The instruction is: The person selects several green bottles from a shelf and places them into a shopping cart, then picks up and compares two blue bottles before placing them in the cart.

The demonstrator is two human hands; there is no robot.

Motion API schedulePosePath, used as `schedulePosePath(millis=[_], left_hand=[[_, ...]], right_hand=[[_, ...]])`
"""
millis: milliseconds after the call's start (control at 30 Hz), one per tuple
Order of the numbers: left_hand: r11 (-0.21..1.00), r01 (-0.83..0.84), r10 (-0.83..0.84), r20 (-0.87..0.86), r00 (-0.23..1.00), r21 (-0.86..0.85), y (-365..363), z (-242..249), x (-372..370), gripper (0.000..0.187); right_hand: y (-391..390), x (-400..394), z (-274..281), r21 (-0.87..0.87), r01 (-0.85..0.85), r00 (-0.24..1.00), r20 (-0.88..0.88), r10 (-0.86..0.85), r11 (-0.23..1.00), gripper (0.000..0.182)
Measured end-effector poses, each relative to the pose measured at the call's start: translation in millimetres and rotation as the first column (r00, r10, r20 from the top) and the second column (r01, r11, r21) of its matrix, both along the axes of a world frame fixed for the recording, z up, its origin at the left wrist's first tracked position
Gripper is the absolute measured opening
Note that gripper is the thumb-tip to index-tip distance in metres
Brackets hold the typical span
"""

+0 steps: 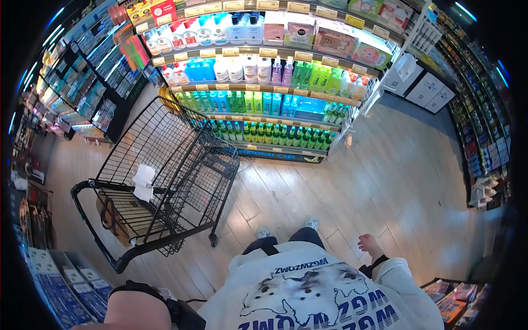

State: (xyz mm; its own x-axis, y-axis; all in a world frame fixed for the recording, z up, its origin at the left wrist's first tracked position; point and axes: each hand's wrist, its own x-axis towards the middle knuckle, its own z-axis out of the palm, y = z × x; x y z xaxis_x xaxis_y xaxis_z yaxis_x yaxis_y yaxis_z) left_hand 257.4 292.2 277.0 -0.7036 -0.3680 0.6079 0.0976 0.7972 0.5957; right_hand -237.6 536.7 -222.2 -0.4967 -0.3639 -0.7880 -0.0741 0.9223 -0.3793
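My right hand (371,245) hangs beside my body over the floor, a black band round its wrist. Its fingers are loosely bent and apart, and nothing shows in them. At the bottom left edge, only part of my left hand (137,311) shows, close to the camera near a black band and a dark device; its fingers are hidden. A black wire shopping cart (159,176) stands in front of me to the left, touched by neither visible part of my hands. A white object (144,181) sits on the cart.
Ahead stands a lit shelf (258,148) with bottles and boxed goods in several rows. More shelving (478,110) runs along the right, with a white cabinet (421,88) near it. Stocked racks (71,93) line the left. Product displays (71,286) rise at both lower corners.
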Motion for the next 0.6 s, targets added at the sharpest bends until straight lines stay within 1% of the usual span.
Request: schedulePosePath(millis=[133,200,233,300,433,533,600], left_hand=[[0.995,0.056,-0.053,-0.037,0.998,0.083,-3.5,-3.9,8.4,0.014],[0.988,0.083,-0.076,-0.058,0.995,0.127,-3.3,-4.6,12.4,0.014],[0.984,0.095,-0.084,-0.076,0.994,0.152,-3.1,-7.1,14.7,0.014],[0.974,0.126,-0.11,-0.095,0.989,0.188,-3.4,-8.2,15.8,0.014],[0.955,0.177,-0.149,-0.131,0.98,0.239,-3.3,-8.7,16.4,0.014],[0.939,0.213,-0.173,-0.163,0.971,0.27,-2.7,-10.3,18.5,0.014],[0.924,0.245,-0.193,-0.195,0.962,0.294,-2.3,-10.6,21.7,0.014]], right_hand=[[3.9,2.3,-3.2,-0.01,0.01,1.0,0.01,-0.01,1.0,0.03],[3.4,4.1,4.2,0.005,0.04,0.999,0.021,-0.04,0.999,0.03],[4.3,6.0,7.2,-0.024,0.035,0.999,0.019,-0.035,0.999,0.028],[0.2,6.1,12.9,-0.026,0.016,1.0,0.007,-0.016,1.0,0.028],[6.6,8.7,11.7,-0.003,0.025,1.0,-0.004,-0.025,1.0,0.029],[11.5,6.5,7.8,-0.037,0.061,0.998,0.021,-0.06,0.997,0.03],[15.3,6.7,7.2,-0.036,0.035,0.999,0.011,-0.035,0.999,0.03]])
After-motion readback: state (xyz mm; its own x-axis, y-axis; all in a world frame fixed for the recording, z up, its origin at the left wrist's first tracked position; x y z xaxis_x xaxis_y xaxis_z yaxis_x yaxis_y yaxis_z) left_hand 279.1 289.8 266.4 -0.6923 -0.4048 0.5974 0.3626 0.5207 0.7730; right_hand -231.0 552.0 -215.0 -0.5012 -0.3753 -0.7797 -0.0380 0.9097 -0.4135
